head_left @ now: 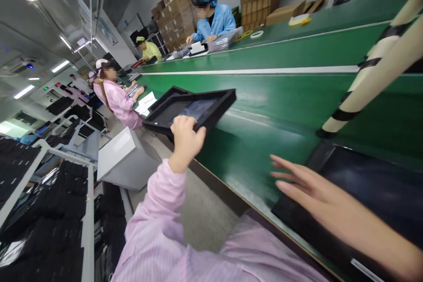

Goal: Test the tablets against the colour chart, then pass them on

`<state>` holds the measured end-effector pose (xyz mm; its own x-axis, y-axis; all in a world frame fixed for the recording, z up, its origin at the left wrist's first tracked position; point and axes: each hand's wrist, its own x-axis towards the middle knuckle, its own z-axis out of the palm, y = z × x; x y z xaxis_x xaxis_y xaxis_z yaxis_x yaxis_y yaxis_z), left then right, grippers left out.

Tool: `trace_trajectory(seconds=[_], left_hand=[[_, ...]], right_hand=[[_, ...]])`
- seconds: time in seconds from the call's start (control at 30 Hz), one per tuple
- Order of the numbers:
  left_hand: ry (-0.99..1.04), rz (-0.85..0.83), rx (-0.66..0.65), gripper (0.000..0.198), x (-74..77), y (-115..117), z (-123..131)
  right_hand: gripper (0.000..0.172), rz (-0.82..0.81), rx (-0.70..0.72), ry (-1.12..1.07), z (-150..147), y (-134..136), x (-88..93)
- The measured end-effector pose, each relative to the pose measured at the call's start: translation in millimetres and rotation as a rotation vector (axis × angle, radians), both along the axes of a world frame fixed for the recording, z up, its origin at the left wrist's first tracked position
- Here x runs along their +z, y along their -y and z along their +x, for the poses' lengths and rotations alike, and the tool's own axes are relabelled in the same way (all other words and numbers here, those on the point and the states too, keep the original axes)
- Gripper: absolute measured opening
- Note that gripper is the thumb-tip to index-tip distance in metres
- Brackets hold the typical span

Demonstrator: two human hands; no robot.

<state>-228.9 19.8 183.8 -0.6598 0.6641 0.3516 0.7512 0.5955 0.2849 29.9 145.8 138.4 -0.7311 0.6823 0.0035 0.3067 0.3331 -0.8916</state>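
Observation:
My left hand (186, 141), in a pink sleeve, grips the near side of a black tray (220, 108), thumb on its wall and fingers over the edge. The tray is tilted above the green work surface (251, 132), and a shiny dark panel (201, 106) shows inside it. Behind it, a second black frame or tray (172, 92) is partly hidden. My right hand (307, 183) is stretched out with fingers apart, holding nothing. Beneath and beside that hand lies another black tray (287, 213) with a large dark glossy panel (366, 176).
Taped cream pipes (357, 90) rise at the right. Along the line sit co-workers in pink (115, 97), blue (220, 20) and yellow-green (152, 51). A grey-white cabinet (119, 154) stands on the floor at left, beside racks of black trays (49, 211). Paper (146, 103) lies farther along the bench.

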Motion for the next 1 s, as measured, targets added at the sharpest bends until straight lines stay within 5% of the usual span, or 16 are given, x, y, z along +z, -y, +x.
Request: trace_trajectory(seconds=[0.1,0.13,0.23,0.33,0.4,0.5,0.6,0.7,0.8,0.9,1.0], left_hand=[[-0.004,0.23,-0.095,0.012,-14.1,6,82],[0.009,0.274,-0.102,0.011,-21.9,8,106],[0.061,0.261,-0.2,0.016,-43.7,18,150],[0.04,0.24,-0.38,0.039,-52.9,37,144],[-0.064,0.28,-0.328,0.049,-52.4,58,117],[-0.106,0.243,0.113,0.061,-51.8,93,57],[0.25,0.163,0.413,0.085,-62.7,107,8],[0.787,0.11,0.18,0.075,-81.7,94,3],[1.048,0.067,-0.062,0.061,-95.1,64,44],[1.007,-0.011,-0.263,0.052,-94.8,25,100],[0.814,-0.136,-0.475,0.055,-87.5,-10,142]], right_hand=[[0.1,-0.749,-0.124,-0.253,-47,28,7.5],[0.1,-0.882,-0.174,-0.353,-60,36,9.8],[0.089,-0.883,-0.367,-0.467,-80,42,11.0],[0.08,-0.828,-0.42,-0.499,-64,37,7.4],[0.077,-0.813,-0.417,-0.542,-36,34,6.4],[0.09,-0.778,-0.439,-0.576,22,34,8.0],[0.098,-0.769,-0.496,-0.57,92,41,14.8],[0.096,-0.751,-0.629,-0.543,162,55,28.3],[0.087,-0.679,-0.818,-0.475,226,67,41.5],[0.076,-0.596,-0.936,-0.374,281,64,44.8],[0.066,-0.279,-0.952,-0.065,324,45,38.0]])
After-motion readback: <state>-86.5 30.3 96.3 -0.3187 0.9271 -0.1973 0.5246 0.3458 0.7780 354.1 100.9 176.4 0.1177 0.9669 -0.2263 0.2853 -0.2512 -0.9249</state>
